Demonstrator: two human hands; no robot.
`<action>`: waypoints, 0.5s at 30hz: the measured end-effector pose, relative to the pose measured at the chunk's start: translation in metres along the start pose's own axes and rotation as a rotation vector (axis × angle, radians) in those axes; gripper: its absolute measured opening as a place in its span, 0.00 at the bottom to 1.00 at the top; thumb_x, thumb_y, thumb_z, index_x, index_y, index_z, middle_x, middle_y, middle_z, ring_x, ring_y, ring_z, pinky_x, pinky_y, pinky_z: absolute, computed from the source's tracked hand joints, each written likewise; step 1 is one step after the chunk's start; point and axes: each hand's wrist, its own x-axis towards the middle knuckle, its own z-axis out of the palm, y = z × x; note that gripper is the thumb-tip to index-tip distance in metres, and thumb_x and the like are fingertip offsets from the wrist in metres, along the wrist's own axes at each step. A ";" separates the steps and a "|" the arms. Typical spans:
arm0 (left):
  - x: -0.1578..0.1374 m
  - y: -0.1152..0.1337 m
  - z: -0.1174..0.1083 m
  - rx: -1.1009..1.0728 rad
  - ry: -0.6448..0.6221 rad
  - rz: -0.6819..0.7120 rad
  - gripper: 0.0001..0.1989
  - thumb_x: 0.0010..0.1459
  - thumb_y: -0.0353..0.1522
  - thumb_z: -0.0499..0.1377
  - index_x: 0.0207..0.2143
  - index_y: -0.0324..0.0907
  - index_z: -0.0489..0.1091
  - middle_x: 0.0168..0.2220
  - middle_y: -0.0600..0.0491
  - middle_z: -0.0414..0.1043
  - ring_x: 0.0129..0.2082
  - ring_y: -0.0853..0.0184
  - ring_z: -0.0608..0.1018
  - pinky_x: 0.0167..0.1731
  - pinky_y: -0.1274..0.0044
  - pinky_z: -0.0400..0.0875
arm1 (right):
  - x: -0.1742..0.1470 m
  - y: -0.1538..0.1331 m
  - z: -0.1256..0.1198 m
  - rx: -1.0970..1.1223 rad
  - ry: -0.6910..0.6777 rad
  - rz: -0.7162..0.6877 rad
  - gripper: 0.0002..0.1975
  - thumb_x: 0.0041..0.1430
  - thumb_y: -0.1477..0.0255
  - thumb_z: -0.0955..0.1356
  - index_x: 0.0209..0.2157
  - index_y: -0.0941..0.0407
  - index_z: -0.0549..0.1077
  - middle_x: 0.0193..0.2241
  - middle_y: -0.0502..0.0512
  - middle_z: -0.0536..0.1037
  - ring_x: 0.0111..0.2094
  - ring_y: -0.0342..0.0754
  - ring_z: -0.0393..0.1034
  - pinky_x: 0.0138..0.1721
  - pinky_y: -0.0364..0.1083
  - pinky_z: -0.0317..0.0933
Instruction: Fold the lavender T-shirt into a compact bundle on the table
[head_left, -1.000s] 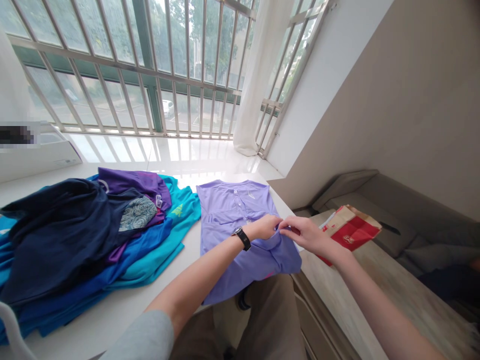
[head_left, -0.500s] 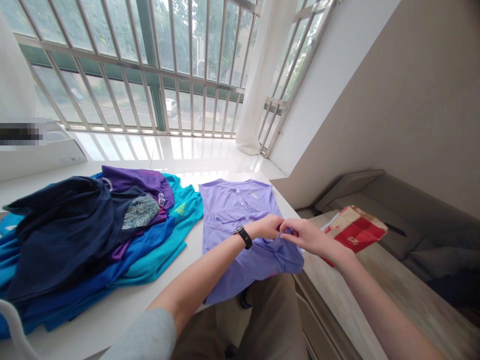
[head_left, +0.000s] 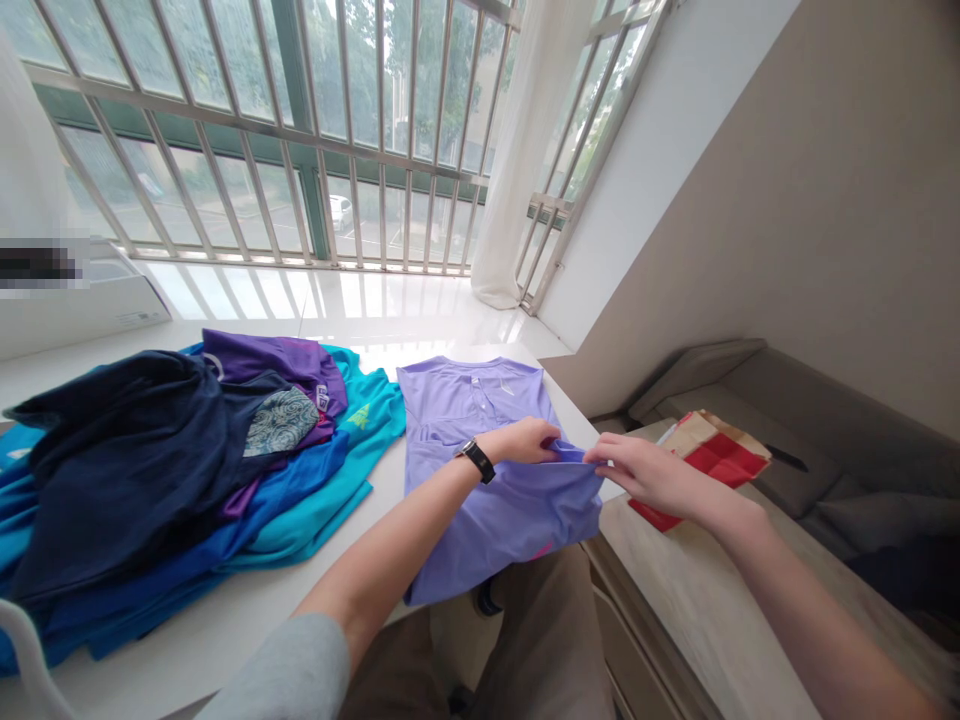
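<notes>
Here, left hand (head_left: 525,440) and right hand (head_left: 637,472) both pinch the smooth lilac shirt (head_left: 487,500).

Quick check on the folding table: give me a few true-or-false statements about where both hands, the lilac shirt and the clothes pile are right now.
1. Both hands pinch the lilac shirt. True: left hand and right hand grip its right edge.
2. The watch is on the right wrist. False: the left.
3. The clothes pile lies left of the shirt. True.
4. The red paper bag sits on the pile. False: it lies to the right, beyond the table.
</notes>
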 end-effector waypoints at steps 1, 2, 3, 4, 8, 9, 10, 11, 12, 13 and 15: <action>-0.001 0.000 -0.003 -0.003 -0.017 0.002 0.05 0.59 0.31 0.59 0.31 0.39 0.72 0.25 0.57 0.69 0.25 0.71 0.66 0.28 0.78 0.59 | -0.001 0.001 -0.001 -0.011 -0.019 -0.011 0.13 0.67 0.69 0.60 0.40 0.52 0.75 0.38 0.55 0.76 0.36 0.49 0.72 0.37 0.46 0.63; -0.003 0.000 -0.005 -0.008 -0.036 0.004 0.05 0.58 0.31 0.58 0.30 0.39 0.71 0.25 0.57 0.69 0.25 0.71 0.66 0.27 0.78 0.59 | -0.001 0.001 -0.002 -0.022 -0.028 -0.013 0.13 0.67 0.69 0.60 0.38 0.52 0.75 0.37 0.55 0.75 0.34 0.49 0.71 0.36 0.46 0.63; -0.004 0.000 -0.008 -0.015 -0.056 0.008 0.05 0.58 0.31 0.58 0.30 0.39 0.71 0.25 0.57 0.68 0.24 0.71 0.66 0.27 0.78 0.58 | -0.001 0.002 -0.002 -0.031 -0.025 -0.008 0.12 0.67 0.69 0.60 0.37 0.52 0.74 0.37 0.55 0.74 0.33 0.48 0.71 0.36 0.45 0.63; -0.005 0.000 -0.010 -0.021 -0.076 0.012 0.05 0.57 0.31 0.58 0.30 0.39 0.71 0.24 0.58 0.68 0.24 0.71 0.66 0.26 0.78 0.58 | -0.001 0.002 -0.002 -0.036 -0.012 0.001 0.12 0.66 0.69 0.60 0.37 0.52 0.74 0.38 0.55 0.74 0.33 0.47 0.70 0.35 0.45 0.63; -0.007 0.003 -0.014 -0.070 -0.120 0.021 0.06 0.57 0.34 0.59 0.32 0.40 0.72 0.26 0.57 0.69 0.25 0.71 0.67 0.25 0.78 0.58 | 0.001 -0.002 -0.001 -0.018 0.052 0.020 0.09 0.65 0.69 0.61 0.38 0.51 0.73 0.46 0.55 0.73 0.31 0.45 0.71 0.36 0.46 0.64; -0.007 0.005 -0.013 -0.086 -0.116 0.027 0.07 0.58 0.35 0.59 0.33 0.40 0.72 0.27 0.57 0.69 0.26 0.70 0.68 0.26 0.78 0.59 | 0.001 -0.003 0.000 -0.011 0.063 0.014 0.09 0.65 0.69 0.61 0.38 0.51 0.73 0.48 0.55 0.73 0.31 0.45 0.71 0.36 0.46 0.64; -0.006 0.005 -0.012 -0.102 -0.107 0.037 0.08 0.58 0.36 0.59 0.34 0.40 0.72 0.27 0.57 0.70 0.26 0.70 0.69 0.27 0.79 0.59 | 0.002 -0.004 0.000 -0.007 0.073 0.008 0.09 0.65 0.69 0.61 0.38 0.51 0.73 0.49 0.55 0.73 0.32 0.45 0.72 0.36 0.46 0.65; -0.005 0.006 -0.011 -0.118 -0.097 0.048 0.08 0.59 0.36 0.59 0.35 0.41 0.72 0.28 0.57 0.70 0.27 0.71 0.69 0.27 0.79 0.60 | 0.002 -0.004 0.000 -0.008 0.087 0.007 0.10 0.65 0.69 0.60 0.37 0.51 0.73 0.51 0.55 0.73 0.33 0.46 0.72 0.36 0.46 0.65; -0.005 0.007 -0.010 -0.134 -0.088 0.057 0.08 0.59 0.36 0.58 0.35 0.41 0.72 0.28 0.57 0.70 0.28 0.71 0.69 0.28 0.79 0.60 | 0.003 -0.004 0.000 -0.014 0.103 0.011 0.10 0.65 0.69 0.60 0.37 0.51 0.73 0.51 0.55 0.73 0.33 0.46 0.73 0.36 0.46 0.65; -0.004 0.007 -0.011 -0.153 -0.079 0.061 0.08 0.59 0.36 0.58 0.35 0.41 0.72 0.28 0.57 0.70 0.28 0.71 0.70 0.29 0.79 0.60 | 0.004 -0.003 0.000 -0.023 0.118 0.021 0.10 0.64 0.70 0.60 0.38 0.50 0.73 0.50 0.55 0.74 0.34 0.47 0.73 0.36 0.46 0.65; -0.005 0.006 -0.013 -0.203 -0.054 0.053 0.08 0.60 0.36 0.57 0.35 0.40 0.72 0.29 0.57 0.71 0.29 0.70 0.70 0.29 0.79 0.61 | 0.005 0.000 0.001 -0.046 0.137 0.065 0.10 0.64 0.70 0.60 0.38 0.50 0.73 0.44 0.55 0.78 0.34 0.49 0.73 0.36 0.46 0.64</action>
